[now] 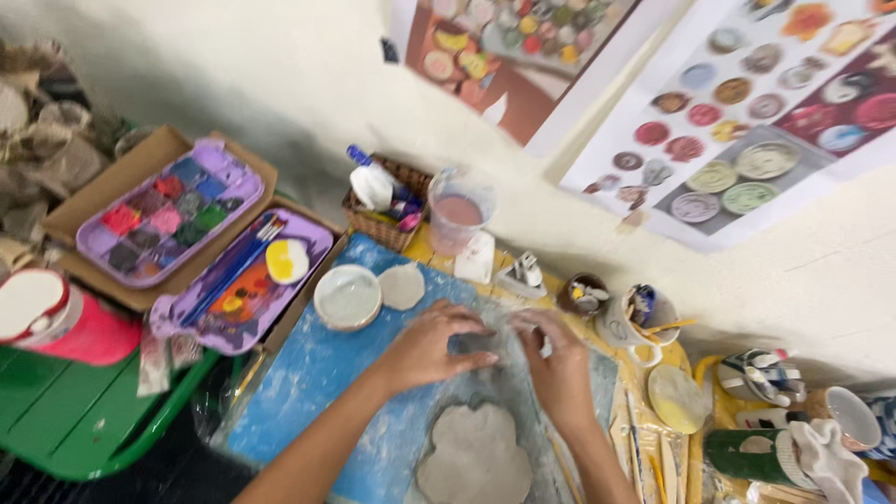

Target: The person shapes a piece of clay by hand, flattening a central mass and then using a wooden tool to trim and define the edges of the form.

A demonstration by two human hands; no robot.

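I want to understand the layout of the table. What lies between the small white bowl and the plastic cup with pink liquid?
In the head view, a small flat clay disc lies on the blue board between the white bowl and the plastic cup.

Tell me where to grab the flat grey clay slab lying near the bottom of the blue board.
Probably at the clay slab's left edge, coming from the left over bare blue board. It lies flat and thin with a lobed outline, so fingers should slide under the rim. The right side is crowded by tools and the right hand's forearm.
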